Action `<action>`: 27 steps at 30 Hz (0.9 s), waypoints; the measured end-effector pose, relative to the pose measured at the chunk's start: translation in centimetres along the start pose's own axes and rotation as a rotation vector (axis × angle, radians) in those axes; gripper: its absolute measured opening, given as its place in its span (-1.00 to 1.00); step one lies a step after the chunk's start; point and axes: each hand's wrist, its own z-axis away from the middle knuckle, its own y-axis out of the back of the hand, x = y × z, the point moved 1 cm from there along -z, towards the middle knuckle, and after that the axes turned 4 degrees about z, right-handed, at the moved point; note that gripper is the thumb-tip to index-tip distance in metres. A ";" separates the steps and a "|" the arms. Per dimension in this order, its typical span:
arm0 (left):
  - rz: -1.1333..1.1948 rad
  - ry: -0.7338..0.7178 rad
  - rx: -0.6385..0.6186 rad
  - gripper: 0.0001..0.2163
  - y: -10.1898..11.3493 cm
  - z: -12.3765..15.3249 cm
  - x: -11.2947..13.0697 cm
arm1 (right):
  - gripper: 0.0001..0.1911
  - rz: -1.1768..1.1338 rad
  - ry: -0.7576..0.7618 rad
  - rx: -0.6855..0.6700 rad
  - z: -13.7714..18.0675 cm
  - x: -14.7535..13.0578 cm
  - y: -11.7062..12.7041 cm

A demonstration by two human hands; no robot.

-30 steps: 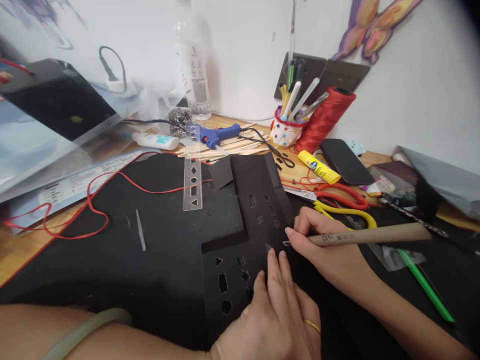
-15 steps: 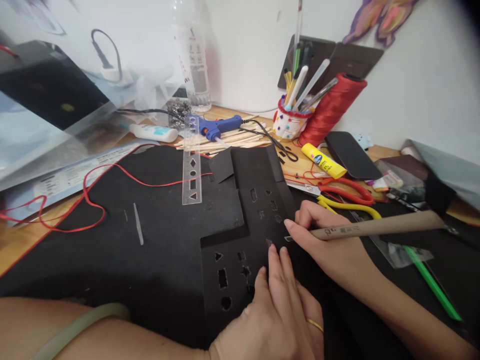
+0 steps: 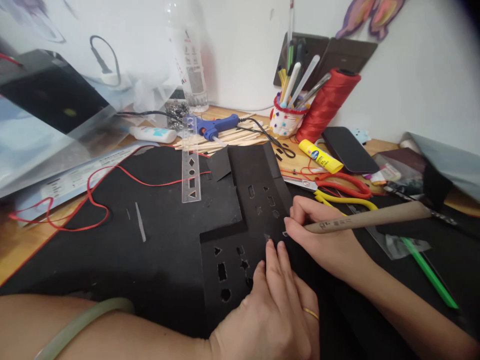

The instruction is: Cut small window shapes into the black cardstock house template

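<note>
A folded black card (image 3: pixel 240 235) with several small cut-out shapes lies on a large black sheet (image 3: pixel 150 235). My left hand (image 3: pixel 277 305), a ring on one finger, lies flat on the card with its fingers stretched out, pressing it down. My right hand (image 3: pixel 322 235) is closed in a writing grip on a long tan-handled craft knife (image 3: pixel 367 218). The knife's tip touches the card just ahead of my left fingertips, by a small cut-out.
A clear shape stencil ruler (image 3: pixel 191 167), red wire (image 3: pixel 93 200), blue glue gun (image 3: pixel 217 126), wooden sticks, pen cup (image 3: pixel 285 120), red thread spool (image 3: pixel 328 105), glue stick (image 3: pixel 320 156), phone (image 3: pixel 348 149), scissors (image 3: pixel 345 192) and a green pen (image 3: pixel 427 272) surround the sheet.
Both hands have kept their places on the card, with the knife tip shifting only slightly. The camera has moved a little.
</note>
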 end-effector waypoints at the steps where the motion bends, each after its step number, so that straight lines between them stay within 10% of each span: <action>1: 0.014 0.005 0.003 -0.72 -0.1 0.0 0.1 | -0.70 -0.003 0.002 -0.004 0.0 0.0 0.0; 27: 0.027 0.009 0.021 -0.72 -0.1 -0.1 0.2 | -0.69 -0.031 0.032 -0.040 0.1 0.2 0.1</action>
